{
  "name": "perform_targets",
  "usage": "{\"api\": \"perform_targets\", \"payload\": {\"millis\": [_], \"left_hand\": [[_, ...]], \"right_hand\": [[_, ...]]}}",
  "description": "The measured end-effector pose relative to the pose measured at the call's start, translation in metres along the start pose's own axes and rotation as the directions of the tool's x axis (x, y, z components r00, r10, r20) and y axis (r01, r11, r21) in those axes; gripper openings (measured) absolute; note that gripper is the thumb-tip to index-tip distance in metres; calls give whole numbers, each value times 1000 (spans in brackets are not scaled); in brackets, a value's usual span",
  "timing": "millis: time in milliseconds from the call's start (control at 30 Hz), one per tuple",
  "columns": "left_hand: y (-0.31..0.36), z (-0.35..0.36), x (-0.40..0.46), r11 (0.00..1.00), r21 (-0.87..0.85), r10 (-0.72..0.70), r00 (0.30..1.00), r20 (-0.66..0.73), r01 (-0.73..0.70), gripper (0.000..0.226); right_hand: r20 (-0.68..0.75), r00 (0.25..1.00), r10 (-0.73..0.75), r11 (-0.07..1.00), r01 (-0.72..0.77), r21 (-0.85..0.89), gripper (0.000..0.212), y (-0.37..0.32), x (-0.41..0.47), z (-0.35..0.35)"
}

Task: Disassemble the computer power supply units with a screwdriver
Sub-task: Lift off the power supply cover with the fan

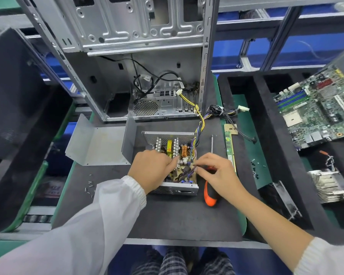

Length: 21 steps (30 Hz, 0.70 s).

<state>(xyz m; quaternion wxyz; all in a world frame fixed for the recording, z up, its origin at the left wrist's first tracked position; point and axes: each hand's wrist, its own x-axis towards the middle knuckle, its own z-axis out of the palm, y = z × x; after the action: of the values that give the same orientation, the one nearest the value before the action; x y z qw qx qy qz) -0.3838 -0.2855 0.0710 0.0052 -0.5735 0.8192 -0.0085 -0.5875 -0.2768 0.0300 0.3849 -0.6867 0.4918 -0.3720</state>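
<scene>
The open power supply unit (184,188) sits on the black mat, lid off, with its circuit board (184,155) exposed. My left hand (150,168) reaches into the case from the left, fingers curled down onto the board's heat sink. At the case's right edge, my right hand (214,171) pinches a thin dark tool (206,167) with a red section, its tip among the wires. An orange-and-black screwdriver handle (210,195) lies on the mat under my right wrist. A bundle of yellow and black wires (200,124) runs from the unit into the computer case (147,76).
The removed grey cover (99,144) lies left of the unit. A loose metal shaft (212,143) and a RAM stick (230,147) lie to the right. Loose screws (89,185) dot the mat. A motherboard (316,110) and a heat sink (326,185) sit in foam trays on the right.
</scene>
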Motion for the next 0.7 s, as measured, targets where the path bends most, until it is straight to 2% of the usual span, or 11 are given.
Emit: {"api": "perform_targets", "payload": {"millis": [167, 200, 267, 367, 400, 467, 533, 567, 633, 700], "left_hand": [[-1, 0, -2, 1000, -27, -13, 1000, -21, 12, 64], [-1, 0, -2, 999, -47, -23, 999, -30, 21, 65], [-1, 0, -3, 994, -94, -54, 997, -46, 50, 66], [-2, -2, -2, 977, -198, -97, 993, -61, 83, 65], [-3, -3, -2, 963, -252, -118, 991, -61, 99, 65], [-6, -5, -3, 915, -377, -168, 985, -41, 140, 62], [-14, -5, -5, 838, -513, -196, 980, 33, 184, 55], [-19, -6, -6, 777, -593, -201, 976, 81, 210, 51], [-27, -9, -11, 579, -773, -237, 961, 145, 260, 51], [-36, -11, -17, 393, -882, -302, 942, 145, 262, 50]], "right_hand": [[132, 985, 108, 993, -112, 26, 12, -15, 4, -13], [159, 983, 91, 996, -89, -18, 11, -19, 5, -15], [241, 970, 39, 970, 21, -240, 19, -30, 8, -20], [348, 937, -13, 780, 227, -583, 31, -47, 17, -23], [359, 933, -24, 750, 254, -611, 30, -53, 18, -21], [327, 942, -74, 814, 247, -526, 32, -67, 19, -12], [268, 956, -117, 871, 229, -435, 32, -79, 20, 4], [266, 959, -95, 867, 211, -451, 28, -83, 22, 12], [304, 953, -4, 823, 176, -540, 25, -85, 24, 27], [346, 935, 77, 782, 159, -602, 27, -83, 25, 36]]}}
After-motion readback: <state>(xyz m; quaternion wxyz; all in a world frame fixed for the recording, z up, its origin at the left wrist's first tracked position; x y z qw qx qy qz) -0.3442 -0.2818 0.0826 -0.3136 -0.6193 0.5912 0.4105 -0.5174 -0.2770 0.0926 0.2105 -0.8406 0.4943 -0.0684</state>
